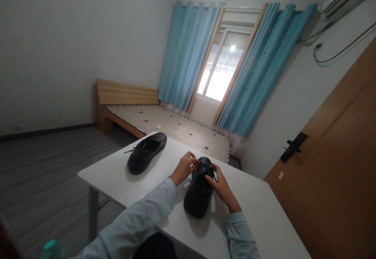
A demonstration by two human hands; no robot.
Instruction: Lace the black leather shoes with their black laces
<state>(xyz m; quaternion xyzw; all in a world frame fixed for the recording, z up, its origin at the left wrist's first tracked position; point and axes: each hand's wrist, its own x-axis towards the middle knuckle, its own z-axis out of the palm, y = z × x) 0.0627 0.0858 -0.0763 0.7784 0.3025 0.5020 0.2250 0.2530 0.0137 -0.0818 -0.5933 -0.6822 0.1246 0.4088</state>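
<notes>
A black lace-up shoe (197, 200) stands on the white table in front of me, its heel end toward me. At the left of its opening my left hand (185, 168) pinches a thin black shoelace between thumb and fingertips. My right hand (221, 184) is on the shoe's other side, thumb over the upper and fingers curled around the lace, part of which hangs dark beside them. The exact grip of the right fingertips is partly hidden. A second black shoe (147, 153) sits apart at the table's far left, one lace end sticking out; neither hand touches it.
The white table (258, 212) has an edge close to my body. Behind it stands a wooden bed (126, 92) with a patterned mattress (182, 127) and a small white object (158, 127) on it. A wooden door (331, 165) is at the right; a green-capped bottle (51, 247) is at lower left.
</notes>
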